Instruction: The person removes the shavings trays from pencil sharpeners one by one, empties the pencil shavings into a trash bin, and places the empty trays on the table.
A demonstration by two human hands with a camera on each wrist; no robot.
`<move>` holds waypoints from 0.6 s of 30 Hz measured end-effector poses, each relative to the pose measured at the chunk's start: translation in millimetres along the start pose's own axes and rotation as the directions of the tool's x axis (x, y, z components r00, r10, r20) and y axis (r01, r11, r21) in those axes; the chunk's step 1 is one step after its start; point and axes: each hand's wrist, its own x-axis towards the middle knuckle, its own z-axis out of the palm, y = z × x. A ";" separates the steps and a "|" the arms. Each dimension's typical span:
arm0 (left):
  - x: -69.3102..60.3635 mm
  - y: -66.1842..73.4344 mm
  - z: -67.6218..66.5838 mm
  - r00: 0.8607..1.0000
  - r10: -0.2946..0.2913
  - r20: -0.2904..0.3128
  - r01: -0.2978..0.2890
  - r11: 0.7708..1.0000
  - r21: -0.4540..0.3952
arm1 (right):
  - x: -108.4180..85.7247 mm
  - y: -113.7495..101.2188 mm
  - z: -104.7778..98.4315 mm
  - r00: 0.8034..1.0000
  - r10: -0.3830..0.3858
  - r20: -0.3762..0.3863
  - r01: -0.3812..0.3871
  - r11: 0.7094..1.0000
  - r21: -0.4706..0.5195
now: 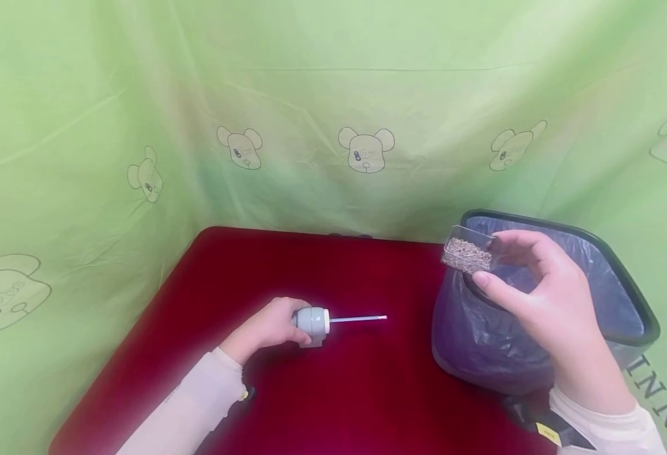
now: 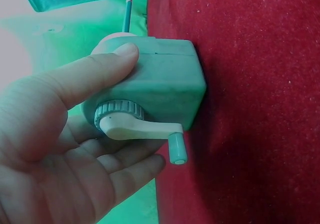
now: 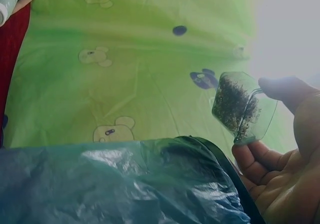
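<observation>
Green fabric sheeting (image 1: pixel 322 38) encloses the rear and both sides, hanging in soft folds. Outlined bear-head prints (image 1: pixel 366 151) repeat across it; dark capital lettering (image 1: pixel 657 398) shows lower right. The red worktop (image 1: pixel 367 392) has a rounded far-left corner. White glare (image 3: pixel 295 28) floods the right wrist view's upper right.

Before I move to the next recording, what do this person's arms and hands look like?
The left hand and right hand are bare. Both arms wear pale, off-white long sleeves. A black strap with a yellow label shows by the right cuff.
</observation>
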 end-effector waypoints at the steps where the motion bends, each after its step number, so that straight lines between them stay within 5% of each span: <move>1: 0.1 0.0 0.0 1.000 0.000 0.000 0.000 1.000 0.000 | 0.0 0.8 -0.7 1.000 0.000 -0.003 0.000 1.000 -0.003; 18: -0.6 0.6 0.7 1.000 -0.014 -0.001 0.014 1.000 0.014 | 0.0 10.2 -10.8 0.999 0.020 -0.025 -0.021 0.999 -0.030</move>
